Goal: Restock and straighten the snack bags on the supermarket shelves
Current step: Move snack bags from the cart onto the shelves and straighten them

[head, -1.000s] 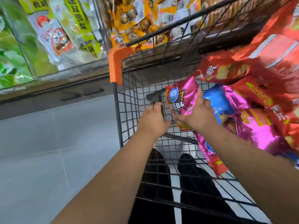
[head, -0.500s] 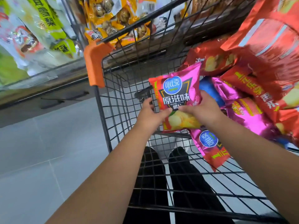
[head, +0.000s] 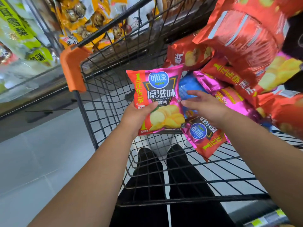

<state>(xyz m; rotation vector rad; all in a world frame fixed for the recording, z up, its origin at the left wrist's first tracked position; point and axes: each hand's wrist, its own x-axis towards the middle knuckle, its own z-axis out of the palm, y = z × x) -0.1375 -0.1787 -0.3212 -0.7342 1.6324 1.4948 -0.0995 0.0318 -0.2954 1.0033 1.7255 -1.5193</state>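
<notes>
Left hand [head: 136,117] is gripping a pink-and-red potato chip bag [head: 161,94] at its lower left corner, thumb pressing across the front, fingers going behind. The bag is standing upright, face to the camera, with a round blue logo at the top and a chip picture at the bottom. It is hanging over the cart's interior, at the left edge of the pile.

Right hand [head: 207,110] is lying released, fingers straight and slightly spread, reaching leftward just beside the held bag's right edge. Its fingertips are hovering over or touching a blue bag [head: 188,87]; cannot tell which. The wrist is overlapping a 2nd pink chip bag [head: 202,138], which is lying upside down on the cart's wire floor, same logo inverted.

Further right, red chip bags [head: 193,53] are piling against the cart's right side, with 1 large red bag [head: 244,35] sitting on top, blurred.

A black wire shopping cart [head: 105,89] is carrying all of it, and an orange plastic guard [head: 72,68] is capping its far-left corner. Through the mesh, 2 legs in black trousers [head: 147,181] are showing.

Beyond the cart, shelves are holding yellow-orange snack bags [head: 78,15] and, to the left, green-and-white bags [head: 18,25]. Grey tiled floor [head: 32,161] is running along the left.
</notes>
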